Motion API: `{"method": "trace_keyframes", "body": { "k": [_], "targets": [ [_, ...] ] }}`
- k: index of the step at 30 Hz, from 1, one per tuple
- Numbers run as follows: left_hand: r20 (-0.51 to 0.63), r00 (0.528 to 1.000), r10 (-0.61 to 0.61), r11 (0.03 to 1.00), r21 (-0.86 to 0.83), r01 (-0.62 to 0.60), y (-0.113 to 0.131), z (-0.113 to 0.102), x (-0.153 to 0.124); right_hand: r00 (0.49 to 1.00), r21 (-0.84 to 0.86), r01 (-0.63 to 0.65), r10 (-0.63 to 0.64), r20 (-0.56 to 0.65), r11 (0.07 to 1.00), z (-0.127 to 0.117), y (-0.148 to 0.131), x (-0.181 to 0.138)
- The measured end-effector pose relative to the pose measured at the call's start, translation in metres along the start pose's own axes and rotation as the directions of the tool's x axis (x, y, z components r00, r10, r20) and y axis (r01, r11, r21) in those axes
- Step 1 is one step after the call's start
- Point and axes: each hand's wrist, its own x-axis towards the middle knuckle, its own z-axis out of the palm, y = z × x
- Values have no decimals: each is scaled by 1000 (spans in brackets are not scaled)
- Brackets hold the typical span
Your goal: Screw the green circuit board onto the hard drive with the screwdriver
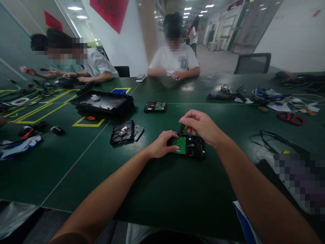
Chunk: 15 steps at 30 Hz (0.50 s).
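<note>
The hard drive [195,149] lay on the tabletop [152,189], inward from the near edge and far from both side edges, with its long axis running left to right, roughly parallel to that near edge. Its green circuit board [180,144] faced up and took in the left part of the case; bare black casing made up the right part.

The left hand [162,145] was the nearer of the two, in contact with the drive's left end. Its thumb lay across the circuit board, its fingers bent over toward the far left corner, with a modest gap between thumb and forefinger; they held that end against the tabletop. Part of the board was hidden beneath them.

The right hand [201,125] came in from the right, raised above the drive's far long side. Its thumb and forefinger were pinched together and the other fingers curled in around a small yellow tool [185,128], probably a screwdriver, mostly hidden by the hand.

The key relation seemed to be between tool and board: the board lay below the pinched fingers, toward the near edge and slightly left, and the tool pointed down at its far margin, just beside the left fingertips. Whether its tip touched could not be told.

Toward the tabletop's far edge lay a second hard drive [149,107]; left of the hands was an opened hard drive [119,135] with a loose circuit board [138,132] beside it.
</note>
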Motion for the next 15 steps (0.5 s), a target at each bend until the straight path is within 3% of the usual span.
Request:
{"method": "trace_keyframes", "body": {
  "k": [6,15],
  "targets": [
    [-4,999,34,999,4,-34,0,0,1,986,24,0,-4,166,1000,2,-6,-2],
    [-13,999,39,999,-7,-39,0,1,1,993,83,-29,20,117,996,1,-3,-1]
  ]
}}
